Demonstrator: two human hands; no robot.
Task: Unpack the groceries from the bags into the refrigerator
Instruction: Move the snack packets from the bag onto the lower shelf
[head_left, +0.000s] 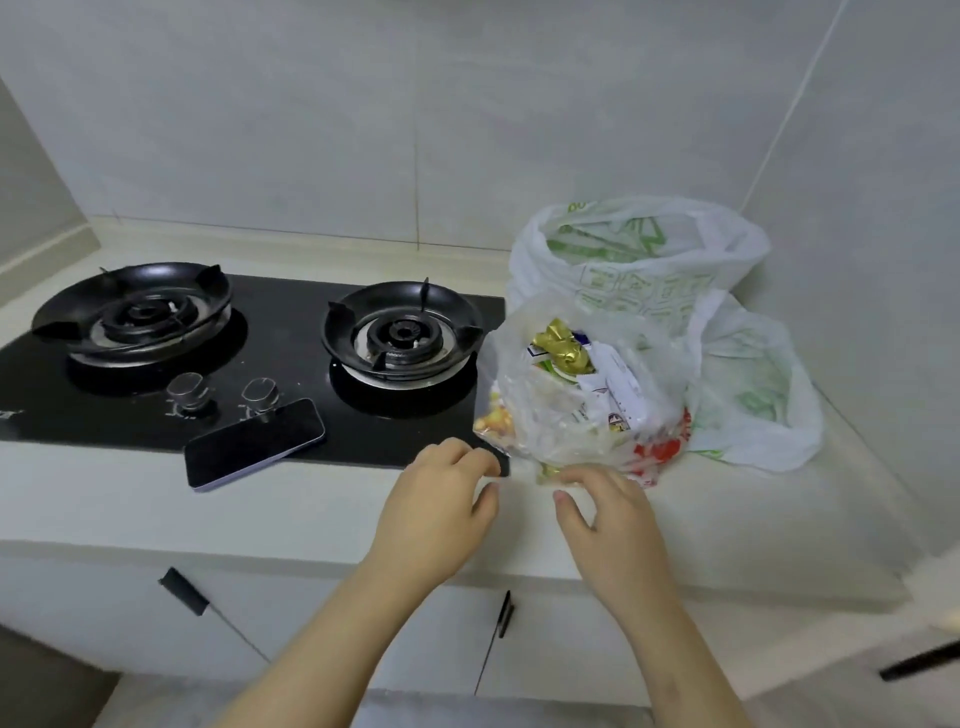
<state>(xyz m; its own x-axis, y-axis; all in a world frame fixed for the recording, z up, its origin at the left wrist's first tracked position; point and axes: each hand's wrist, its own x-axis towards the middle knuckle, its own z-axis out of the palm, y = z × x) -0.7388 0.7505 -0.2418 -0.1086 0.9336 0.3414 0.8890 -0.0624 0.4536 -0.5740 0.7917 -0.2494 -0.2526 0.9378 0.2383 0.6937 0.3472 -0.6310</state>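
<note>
A clear plastic bag (582, 395) full of groceries stands on the counter, right of the stove. Inside it show a gold-wrapped item (563, 345), white cartons (618, 395) and red and yellow packs. My left hand (441, 504) hovers at the bag's lower left edge with its fingers curled, and whether it pinches the plastic I cannot make out. My right hand (605, 512) touches the bag's near bottom edge, fingers hidden under the plastic. Behind stands a white bag with green print (639, 260), its mouth open.
A black two-burner gas stove (249, 353) fills the left of the counter, with a dark phone (254, 444) lying at its front edge. White cabinet doors with black handles (183, 591) run below. Tiled walls close in at back and right.
</note>
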